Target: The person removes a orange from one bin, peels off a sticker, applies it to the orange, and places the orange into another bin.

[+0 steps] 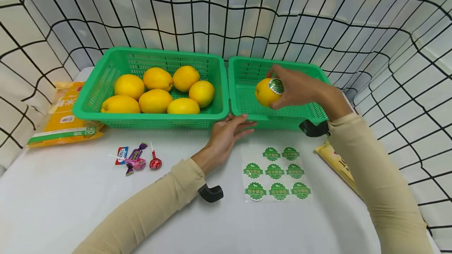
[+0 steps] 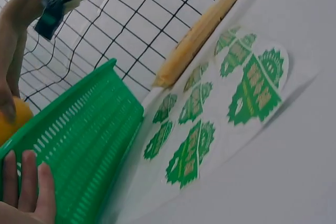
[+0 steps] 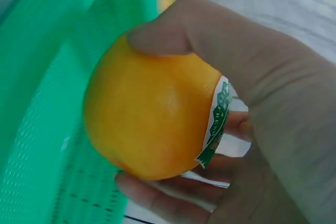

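My right hand [image 1: 300, 87] grips a round yellow-orange citrus fruit [image 1: 266, 92] over the smaller green basket [image 1: 247, 117]. A green-and-white sticker [image 3: 214, 124] sits on the fruit's side near the palm. Thumb and fingers curl round the fruit in the right wrist view. My left hand [image 1: 224, 140] rests against the near wall of that basket with its fingers mostly straight, as the left wrist view [image 2: 31, 187] also shows. On the table in front lies a clear sheet of round green stickers [image 1: 274, 171].
Several similar fruits [image 1: 155, 101] lie in the larger green basket [image 1: 152, 118] at left. Lollipops and candy [image 1: 135, 158] lie before it. An orange package [image 1: 67, 117] is at far left, a yellow packet [image 1: 335, 160] at right. Black wire mesh [image 1: 208, 7] surrounds the table.
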Demonstrator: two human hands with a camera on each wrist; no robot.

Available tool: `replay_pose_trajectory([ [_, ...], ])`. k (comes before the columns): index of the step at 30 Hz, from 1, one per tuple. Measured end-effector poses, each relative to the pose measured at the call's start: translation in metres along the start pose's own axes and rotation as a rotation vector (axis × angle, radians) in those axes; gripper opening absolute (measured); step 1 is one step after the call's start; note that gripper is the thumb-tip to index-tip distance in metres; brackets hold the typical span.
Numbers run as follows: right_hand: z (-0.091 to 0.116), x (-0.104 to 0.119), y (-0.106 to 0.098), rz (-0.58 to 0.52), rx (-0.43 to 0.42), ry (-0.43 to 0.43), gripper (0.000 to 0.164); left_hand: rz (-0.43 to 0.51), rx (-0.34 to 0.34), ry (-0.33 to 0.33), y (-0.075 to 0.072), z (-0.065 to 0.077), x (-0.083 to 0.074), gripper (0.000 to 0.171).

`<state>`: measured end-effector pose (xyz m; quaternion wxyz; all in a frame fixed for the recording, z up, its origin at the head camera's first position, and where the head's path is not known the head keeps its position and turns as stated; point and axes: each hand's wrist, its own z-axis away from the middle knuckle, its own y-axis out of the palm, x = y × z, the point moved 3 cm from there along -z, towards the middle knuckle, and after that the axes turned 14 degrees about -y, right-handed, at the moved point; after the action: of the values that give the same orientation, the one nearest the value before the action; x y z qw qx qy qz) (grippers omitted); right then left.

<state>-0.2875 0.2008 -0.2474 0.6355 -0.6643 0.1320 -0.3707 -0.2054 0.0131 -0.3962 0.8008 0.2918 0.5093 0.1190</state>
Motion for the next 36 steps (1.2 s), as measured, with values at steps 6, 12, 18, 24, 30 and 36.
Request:
replay_pose_trajectory([
  [6,-0.045,-0.029,0.006,0.038,0.214,0.11,0.077,-0.039,0.059,-0.048,-0.008,-0.005,0.0,0.023],
  [12,-0.073,-0.041,0.014,0.029,0.309,0.192,0.076,-0.059,0.101,-0.083,-0.012,-0.006,-0.001,0.023],
  [18,-0.099,-0.042,0.023,0.047,0.332,0.24,0.076,-0.058,0.102,-0.081,-0.016,-0.006,-0.003,0.022],
  [24,-0.105,-0.053,0.037,-0.033,0.344,0.274,0.076,-0.074,0.113,-0.113,-0.015,-0.004,-0.002,0.014],
  [30,-0.105,-0.062,0.043,-0.059,0.298,0.266,0.076,-0.088,0.123,-0.122,-0.015,-0.003,-0.002,0.007],
  [36,-0.11,-0.06,0.042,-0.09,0.26,0.232,0.078,-0.099,0.125,-0.112,-0.017,-0.002,-0.005,0.015],
])
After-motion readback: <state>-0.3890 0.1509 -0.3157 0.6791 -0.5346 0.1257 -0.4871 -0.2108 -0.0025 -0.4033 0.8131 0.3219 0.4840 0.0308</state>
